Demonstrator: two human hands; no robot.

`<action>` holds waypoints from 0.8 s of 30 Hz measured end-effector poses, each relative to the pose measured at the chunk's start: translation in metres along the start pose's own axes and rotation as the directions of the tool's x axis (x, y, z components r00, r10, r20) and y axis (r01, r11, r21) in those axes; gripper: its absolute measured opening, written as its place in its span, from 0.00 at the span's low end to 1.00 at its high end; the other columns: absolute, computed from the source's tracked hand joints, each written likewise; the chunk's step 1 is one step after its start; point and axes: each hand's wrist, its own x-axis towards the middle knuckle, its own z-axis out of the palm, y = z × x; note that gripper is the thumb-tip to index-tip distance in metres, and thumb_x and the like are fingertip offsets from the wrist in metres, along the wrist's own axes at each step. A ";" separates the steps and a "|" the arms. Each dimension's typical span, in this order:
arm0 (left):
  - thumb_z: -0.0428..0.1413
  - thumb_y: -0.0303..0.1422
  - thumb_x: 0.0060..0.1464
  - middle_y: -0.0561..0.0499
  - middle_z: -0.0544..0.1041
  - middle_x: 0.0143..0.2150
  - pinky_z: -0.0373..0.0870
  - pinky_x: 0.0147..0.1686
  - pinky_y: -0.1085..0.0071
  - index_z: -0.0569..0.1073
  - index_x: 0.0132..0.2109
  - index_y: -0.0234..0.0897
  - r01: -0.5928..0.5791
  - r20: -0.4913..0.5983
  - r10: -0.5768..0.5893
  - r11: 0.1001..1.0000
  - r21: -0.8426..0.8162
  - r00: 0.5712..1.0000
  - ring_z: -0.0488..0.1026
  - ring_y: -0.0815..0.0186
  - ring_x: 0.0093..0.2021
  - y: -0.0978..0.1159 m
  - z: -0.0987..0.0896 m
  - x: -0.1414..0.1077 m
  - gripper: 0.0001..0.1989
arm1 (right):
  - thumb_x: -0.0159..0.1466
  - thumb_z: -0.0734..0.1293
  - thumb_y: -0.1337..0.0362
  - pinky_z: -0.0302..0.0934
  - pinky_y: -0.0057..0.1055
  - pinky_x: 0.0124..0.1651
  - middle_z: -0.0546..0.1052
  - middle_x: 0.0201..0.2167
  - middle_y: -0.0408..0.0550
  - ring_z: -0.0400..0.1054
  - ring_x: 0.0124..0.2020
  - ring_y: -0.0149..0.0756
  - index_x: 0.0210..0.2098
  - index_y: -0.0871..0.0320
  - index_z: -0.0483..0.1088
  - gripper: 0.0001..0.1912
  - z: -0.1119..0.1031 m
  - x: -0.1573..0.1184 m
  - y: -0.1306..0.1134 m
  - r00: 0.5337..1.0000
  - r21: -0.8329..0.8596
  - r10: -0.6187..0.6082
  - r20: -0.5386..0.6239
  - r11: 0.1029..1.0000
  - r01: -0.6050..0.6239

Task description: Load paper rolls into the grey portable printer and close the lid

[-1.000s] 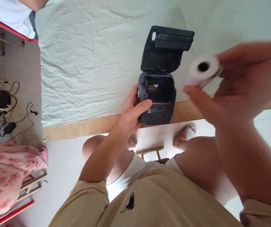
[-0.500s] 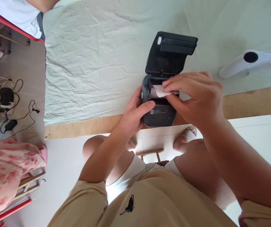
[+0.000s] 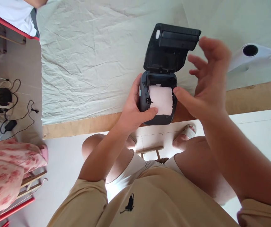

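Note:
A dark portable label printer (image 3: 157,120) sits at the table's front edge, its hinged lid (image 3: 170,47) swung up and away from me. Inside lies a white paper roll (image 3: 161,96), its loose end draped toward me over the front of the printer. My left hand (image 3: 135,108) grips the printer's left side, the thumb pressing on the paper's left edge. At the right side my right hand (image 3: 211,75) has its fingers spread, slightly blurred, beside the raised lid. Its thumb tip is close to the paper's right edge; whether it touches the printer I cannot tell.
A pale green cloth (image 3: 90,63) covers the table, with a bare wooden edge (image 3: 83,126) in front. On the right lies a white device with a round black face (image 3: 250,50). Cables (image 3: 4,96) lie at the left. Another person's arm (image 3: 36,2) shows top left.
My right hand has let go of the paper end and opened, moving right and up toward the lid. The paper now lies flat over the printer's front. My left hand still holds the printer.

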 end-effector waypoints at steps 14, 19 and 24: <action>0.79 0.46 0.55 0.47 0.83 0.68 0.89 0.59 0.54 0.68 0.75 0.54 0.019 0.040 -0.015 0.996 -0.087 0.999 0.86 0.47 0.65 0.010 0.005 -0.007 0.47 | 0.75 0.72 0.36 0.82 0.50 0.65 0.81 0.70 0.48 0.83 0.61 0.46 0.74 0.38 0.70 0.33 -0.005 -0.012 0.002 0.964 0.177 0.146 0.220 0.966 -0.187; 0.73 0.57 0.62 0.48 0.88 0.53 0.90 0.49 0.57 0.79 0.61 0.49 0.098 -0.036 -0.102 0.989 -0.110 0.994 0.90 0.50 0.55 0.015 0.014 -0.006 0.29 | 0.71 0.76 0.41 0.83 0.43 0.49 0.82 0.66 0.47 0.83 0.47 0.41 0.75 0.38 0.70 0.36 -0.008 -0.013 0.005 0.916 0.137 0.222 0.335 0.950 -0.280; 0.73 0.56 0.63 0.50 0.88 0.53 0.89 0.43 0.58 0.80 0.61 0.51 0.096 -0.023 -0.100 0.987 -0.126 0.995 0.91 0.49 0.53 0.015 0.014 -0.004 0.27 | 0.67 0.81 0.44 0.83 0.45 0.50 0.82 0.65 0.49 0.83 0.48 0.44 0.72 0.40 0.71 0.38 -0.011 -0.008 0.005 0.907 0.094 0.262 0.330 0.947 -0.307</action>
